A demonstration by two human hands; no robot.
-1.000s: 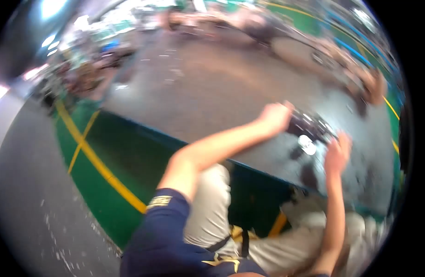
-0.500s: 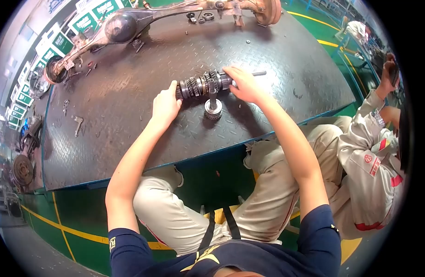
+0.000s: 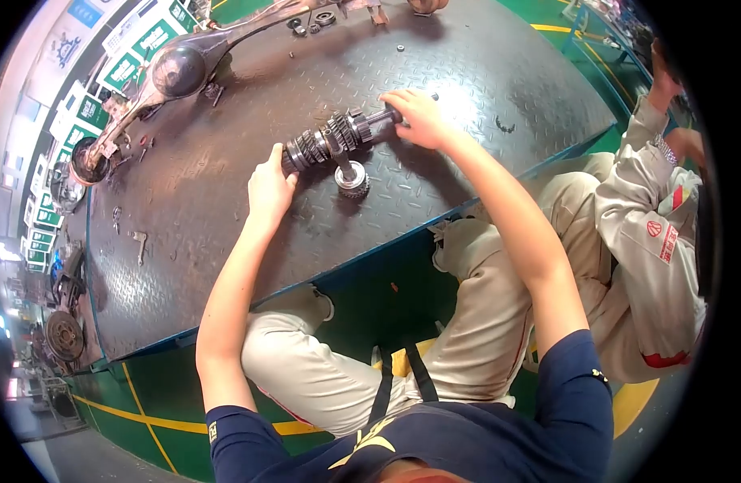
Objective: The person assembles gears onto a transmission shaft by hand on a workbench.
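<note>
A transmission shaft stacked with gears [image 3: 312, 147] lies at a slant on the metal table. My left hand [image 3: 271, 190] is closed around the stack's left end, thumb on top. My right hand [image 3: 421, 119] is closed around a dark ring-shaped part [image 3: 397, 115] on the shaft's thin right section. Bare shaft [image 3: 378, 117] shows between that part and the stack. My fingers hide most of the part. A shorter gear shaft [image 3: 352, 179] stands in front of the stack, its bright bearing end toward me and its stem against the gears.
An axle housing [image 3: 179, 71] spans the table's far left. Small rings [image 3: 325, 18] sit beyond the gears. A bracket-like metal piece [image 3: 140, 246] lies at left, a curved toothed fragment [image 3: 505, 125] at right. A person in a light uniform [image 3: 640, 217] sits at my right.
My right hand has moved right along the shaft with the dark ring-shaped part, opening a gap beside the gear stack. My left hand stays on the left end. The camera view has turned slightly.
</note>
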